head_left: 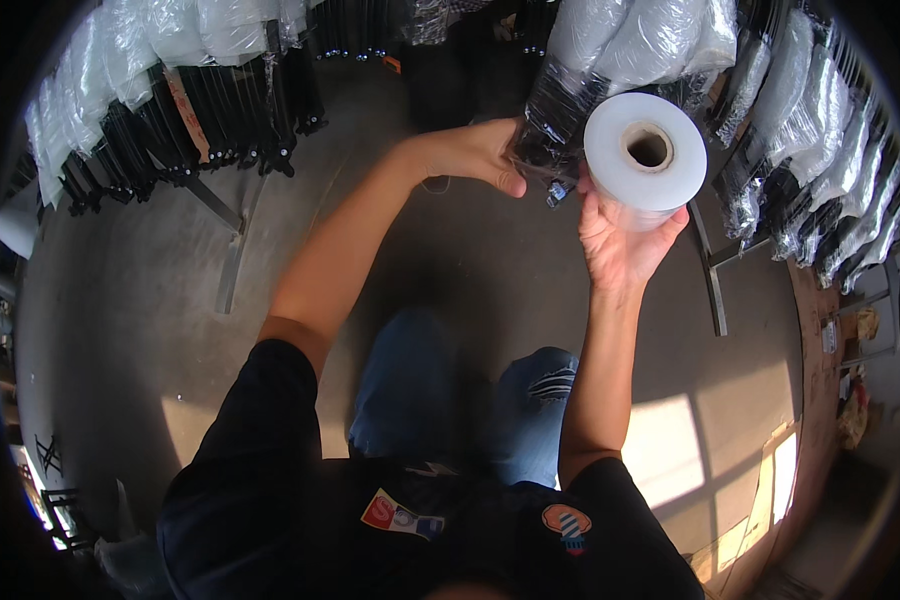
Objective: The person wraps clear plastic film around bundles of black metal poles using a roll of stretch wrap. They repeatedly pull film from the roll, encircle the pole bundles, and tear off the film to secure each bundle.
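My right hand (625,240) grips a roll of clear stretch film (610,150) from below, fingers and thumb on its sides. The roll's hollow cardboard core faces up toward me. Beside it hangs a black part wrapped in film (555,115), its upper portion covered in white padding (645,45). At this part's lower left side is my left hand (475,158), thumb stretched out and apart. Its fingertips pass behind the wrapped part and are hidden. A small blue-and-black piece (558,192) shows just below the part's lower end.
Rows of black parts (240,120) with white wrapping hang at the upper left. More film-wrapped parts (820,130) hang at the right. Metal stand legs (228,270) reach down to the grey floor (120,330). Flattened cardboard (760,510) lies at the lower right.
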A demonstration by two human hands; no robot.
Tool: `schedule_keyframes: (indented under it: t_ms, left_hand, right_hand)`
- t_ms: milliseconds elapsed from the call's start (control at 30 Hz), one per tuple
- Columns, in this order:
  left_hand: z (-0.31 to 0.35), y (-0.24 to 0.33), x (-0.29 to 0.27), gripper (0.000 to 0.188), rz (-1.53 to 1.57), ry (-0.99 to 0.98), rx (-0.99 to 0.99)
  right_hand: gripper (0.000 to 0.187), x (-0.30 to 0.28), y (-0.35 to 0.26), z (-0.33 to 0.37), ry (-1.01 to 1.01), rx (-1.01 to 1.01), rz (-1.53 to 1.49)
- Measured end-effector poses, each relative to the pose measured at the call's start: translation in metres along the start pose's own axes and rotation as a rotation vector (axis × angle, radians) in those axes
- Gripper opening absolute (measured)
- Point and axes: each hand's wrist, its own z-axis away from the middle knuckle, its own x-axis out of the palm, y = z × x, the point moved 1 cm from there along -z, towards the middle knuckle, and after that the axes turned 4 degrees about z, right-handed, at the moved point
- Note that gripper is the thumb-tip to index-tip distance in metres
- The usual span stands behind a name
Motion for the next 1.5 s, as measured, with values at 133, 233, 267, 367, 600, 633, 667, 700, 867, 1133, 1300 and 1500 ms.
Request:
schedule_keyframes:
  t_ms: [133, 233, 267, 367, 600, 633, 667, 700, 867, 1133, 1300, 1500]
  left_hand:
    - [0.003, 0.000, -0.010, 0.063, -0.045, 0.051, -0.208]
    - [0.006, 0.005, -0.005, 0.062, -0.001, 0.101, -0.196]
    - [0.005, 0.006, -0.002, 0.063, -0.015, 0.121, -0.155]
    - [0.005, -0.005, 0.006, 0.074, -0.006, 0.236, -0.021]
    - [-0.003, -0.015, 0.035, 0.076, -0.141, 0.708, 0.176]
    - [-0.004, -0.017, 0.038, 0.070, -0.175, 0.776, 0.220]
    - [-0.004, -0.019, 0.038, 0.068, -0.170, 0.795, 0.238]
    - [-0.004, -0.018, 0.039, 0.067, -0.162, 0.809, 0.260]
    - [-0.007, -0.020, 0.041, 0.058, -0.300, 0.837, 0.261]
    - [0.012, -0.027, 0.012, 0.043, -0.401, 0.818, 0.356]
    - [0.026, -0.004, 0.003, 0.040, -0.188, 0.807, 0.236]
    - [0.048, 0.008, -0.008, 0.048, -0.165, 0.664, 0.260]
  right_hand:
    - [0.066, -0.002, 0.004, -0.004, -0.057, 0.040, 0.036]
    - [0.065, 0.006, 0.009, -0.004, 0.004, -0.018, 0.084]
    - [0.064, 0.009, 0.010, -0.004, 0.028, -0.032, 0.111]
    - [0.066, 0.009, 0.016, -0.001, 0.083, -0.087, 0.194]
    - [0.059, -0.004, 0.019, 0.003, -0.060, -0.167, 0.638]
    - [0.057, -0.009, 0.020, 0.003, 0.009, -0.239, 0.756]
    - [0.053, 0.000, 0.034, 0.003, 0.286, -0.443, 0.909]
    - [0.049, 0.009, 0.040, 0.004, 0.568, -0.654, 1.052]
    - [0.022, 0.012, 0.032, -0.005, 0.489, -1.273, 1.685]
    - [0.094, 0.041, 0.042, 0.003, -0.181, -0.851, 1.861]
    - [0.088, 0.059, 0.028, -0.020, -0.302, -0.571, 1.988]
    - [0.090, 0.071, 0.047, -0.011, -0.337, -0.972, 2.033]
